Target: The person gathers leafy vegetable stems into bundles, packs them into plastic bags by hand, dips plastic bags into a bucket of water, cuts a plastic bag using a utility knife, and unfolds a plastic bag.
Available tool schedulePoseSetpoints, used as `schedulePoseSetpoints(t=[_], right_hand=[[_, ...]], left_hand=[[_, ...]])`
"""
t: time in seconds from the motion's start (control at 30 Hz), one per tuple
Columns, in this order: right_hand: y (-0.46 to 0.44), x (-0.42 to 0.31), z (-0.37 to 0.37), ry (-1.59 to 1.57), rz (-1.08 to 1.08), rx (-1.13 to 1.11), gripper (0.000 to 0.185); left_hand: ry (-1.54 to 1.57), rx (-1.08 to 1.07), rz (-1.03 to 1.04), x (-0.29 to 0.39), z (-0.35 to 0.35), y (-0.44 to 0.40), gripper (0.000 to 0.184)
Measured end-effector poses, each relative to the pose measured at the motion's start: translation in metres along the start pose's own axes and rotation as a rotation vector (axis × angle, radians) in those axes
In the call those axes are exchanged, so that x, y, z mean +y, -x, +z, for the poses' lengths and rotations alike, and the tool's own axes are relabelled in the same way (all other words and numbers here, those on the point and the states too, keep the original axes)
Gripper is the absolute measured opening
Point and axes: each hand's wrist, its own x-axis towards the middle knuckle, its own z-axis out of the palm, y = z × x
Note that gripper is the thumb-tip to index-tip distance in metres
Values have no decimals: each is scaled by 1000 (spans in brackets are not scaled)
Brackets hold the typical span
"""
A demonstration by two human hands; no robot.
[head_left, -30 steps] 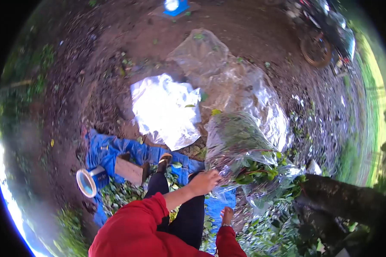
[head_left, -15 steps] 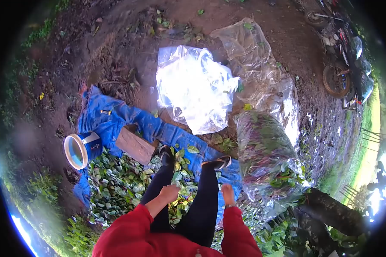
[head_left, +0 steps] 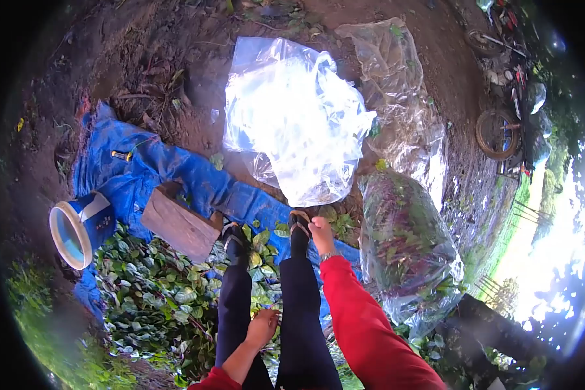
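My right hand (head_left: pixel 321 235) reaches forward over my right foot, just below the edge of a bright plastic sheet (head_left: pixel 292 120). Its fingers look curled, and whether anything is in them is too small to tell. My left hand (head_left: pixel 262 328) is low between my thighs, its fingers bent inward and partly hidden. To the right of my legs stands a clear plastic bag (head_left: pixel 406 237) full of green and purple leafy stems. Loose green leaves (head_left: pixel 156 292) lie heaped on a blue tarp (head_left: pixel 205 179) at the left and around my feet.
A wooden block (head_left: pixel 181 224) sits on the tarp, with a white-rimmed blue bucket (head_left: pixel 78 231) to its left and a small yellow-and-black object (head_left: pixel 121 155) above. Brownish clear plastic (head_left: pixel 396 84) lies on the soil. A motorbike (head_left: pixel 500 133) stands far right; a log (head_left: pixel 500 328) lies lower right.
My left hand has let go of the bag's edge and drawn back to my lap. My right hand has moved forward toward the bright sheet. The view has shifted, and the bag now stands more upright.
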Motion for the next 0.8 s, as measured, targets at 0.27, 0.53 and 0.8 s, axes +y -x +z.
schedulePoseSetpoints(t=[0.27,0.53,0.8], right_hand=[[-127,-41,15,1184,-363,-266,19],[-193,-26,34,1393,-190,-508,24],[-203,-38,52,1265,-417,-322,30]], left_hand=[[312,89,-147,4,7,-15,17],[355,90,-128,17,-9,-26,15],[351,104,-163,16,-13,-25,15]])
